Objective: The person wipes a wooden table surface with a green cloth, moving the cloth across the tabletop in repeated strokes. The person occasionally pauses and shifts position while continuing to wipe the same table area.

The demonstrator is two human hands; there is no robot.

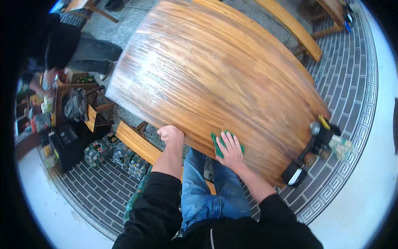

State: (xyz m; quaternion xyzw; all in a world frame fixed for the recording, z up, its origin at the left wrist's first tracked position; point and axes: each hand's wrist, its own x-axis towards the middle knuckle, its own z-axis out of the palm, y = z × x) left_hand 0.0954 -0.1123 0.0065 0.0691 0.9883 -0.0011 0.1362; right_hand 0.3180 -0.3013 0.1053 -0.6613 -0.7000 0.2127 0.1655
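Note:
A wooden table (217,84) with a streaked, glossy brown top lies before me. My right hand (230,150) rests flat on a green cloth or scouring pad (219,152), pressing it to the tabletop close to the near edge. Parts of the green piece show around my fingers; the rest is under the palm. At the table's near edge, to the left, my left hand (171,134) is curled into a fist. Nothing shows in it. Whether the fist touches the edge, I cannot tell.
At the table's right end are a black holder (293,176) with white tissue and a glass jar (314,128). A wooden bench (136,140) and plastic-wrapped bottle packs (96,152) stand at left. Another person (63,43) is at the upper left. A bench (289,25) lies beyond the table.

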